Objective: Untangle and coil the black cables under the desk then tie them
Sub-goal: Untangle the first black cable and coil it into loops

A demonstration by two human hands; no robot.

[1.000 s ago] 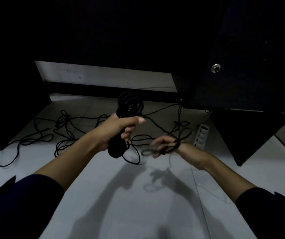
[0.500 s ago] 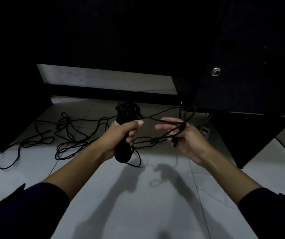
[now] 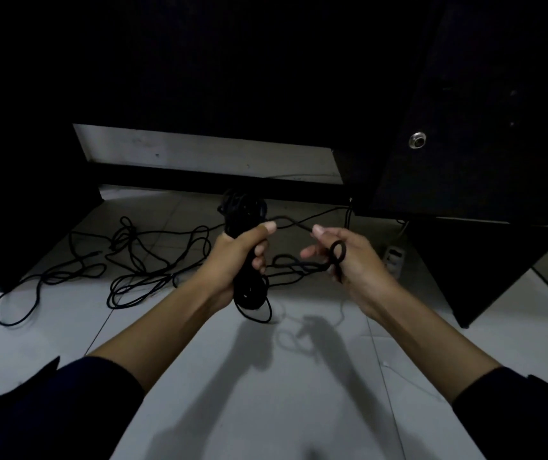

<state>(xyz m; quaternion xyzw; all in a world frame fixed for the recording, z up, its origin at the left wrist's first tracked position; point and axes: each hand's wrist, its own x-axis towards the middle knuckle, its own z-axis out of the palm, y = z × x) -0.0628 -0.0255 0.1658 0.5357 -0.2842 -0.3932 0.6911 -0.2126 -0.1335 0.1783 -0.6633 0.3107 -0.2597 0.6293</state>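
1. Left hand (image 3: 236, 257) gripped a thick bundle of coiled black rubbery cable (image 3: 246, 260) round its middle, fingers (image 3: 259, 260) curled tight, thumb laid over the top. Bundle's long axis ran approx. vertical, upper loops toward the dark desk, lower loops hanging just above the floor.
2. Right hand (image 3: 349, 257) was held just beside the left, not touching it; its fingers were loosely bent, with a small round loop of thin black cable (image 3: 338, 250) hooked across them & the thumb tip on a strand. How firm that hold was: can't tell.
3. A single taut strand (image 3: 294, 224) ran roughly horizontal from the top of the bundle to the right thumb; slacker strands sagged between the hands lower down.
4. Loose tangled black cables (image 3: 139, 260) lay on the pale grey tiled floor (image 3: 266, 393) to the left & behind the hands, in irregular loops, long runs mostly left-right; one big open loop sat at far left.
5. A white power strip (image 3: 393, 258) lay on the floor near the right hand, beside a black desk panel (image 3: 485, 127) w/ a round metal fitting (image 3: 417, 140).
6. Dark panels closed in left, back & right; open floor lay in front, toward the camera, w/ the hands' shadows on it. Both dark sleeves (image 3: 50, 410) showed at the lower corners.
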